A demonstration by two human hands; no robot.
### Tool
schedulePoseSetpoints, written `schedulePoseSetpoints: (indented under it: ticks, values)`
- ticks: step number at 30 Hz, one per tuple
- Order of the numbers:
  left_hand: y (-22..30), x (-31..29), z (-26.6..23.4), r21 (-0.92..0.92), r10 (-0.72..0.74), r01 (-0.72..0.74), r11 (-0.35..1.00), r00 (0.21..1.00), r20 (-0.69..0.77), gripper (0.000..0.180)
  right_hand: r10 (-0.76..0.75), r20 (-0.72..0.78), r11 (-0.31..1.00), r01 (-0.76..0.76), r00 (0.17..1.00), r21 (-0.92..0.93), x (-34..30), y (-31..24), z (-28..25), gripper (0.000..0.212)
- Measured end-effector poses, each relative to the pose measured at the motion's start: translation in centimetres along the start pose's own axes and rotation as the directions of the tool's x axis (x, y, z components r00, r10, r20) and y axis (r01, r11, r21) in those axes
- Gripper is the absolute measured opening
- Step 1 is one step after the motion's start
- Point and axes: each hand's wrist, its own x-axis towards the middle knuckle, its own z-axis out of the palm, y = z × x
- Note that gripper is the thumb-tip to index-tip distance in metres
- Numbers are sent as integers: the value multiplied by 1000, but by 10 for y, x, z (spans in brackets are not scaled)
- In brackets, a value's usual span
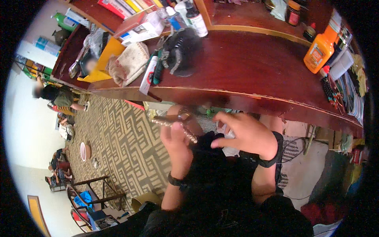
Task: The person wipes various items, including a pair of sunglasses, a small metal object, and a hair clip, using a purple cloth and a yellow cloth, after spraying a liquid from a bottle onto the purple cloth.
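My left hand (176,148) is raised in front of my lap, thumb and fingers closed on a slim strip of shiny, gold-toned beads (188,133). The strip slants down to the right, with one end beyond my fingers; its exact kind I cannot make out. To its right, my right hand (252,136) is held apart from the strip, thumb and fingers spread in a loose curve. Something whitish shows behind those fingers, too unclear to name. Both hands are just below the front edge of a dark red wooden desk (237,59).
On the desk lie a white tube (148,75), a stained cloth glove (132,61), a black coiled item (179,51) and an orange bottle (321,49). A patterned carpet (118,138) spreads leftward, with a chair (98,193) and a pink basin (85,151). Another person (59,96) is farther off.
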Motion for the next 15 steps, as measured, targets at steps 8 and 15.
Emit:
schedulePoseSetpoints:
  ticks: [8, 15]
  values:
    - [24, -6, 1, -153, 138, -152, 976, 985, -102, 30, -407, 109, 889, 366, 907, 276, 40, -5, 61, 35]
    - [2, -1, -20, -62, 80, -90, 994, 986, -145, 23, -27, -363, 356, 348, 931, 867, -13, 4, 17, 33]
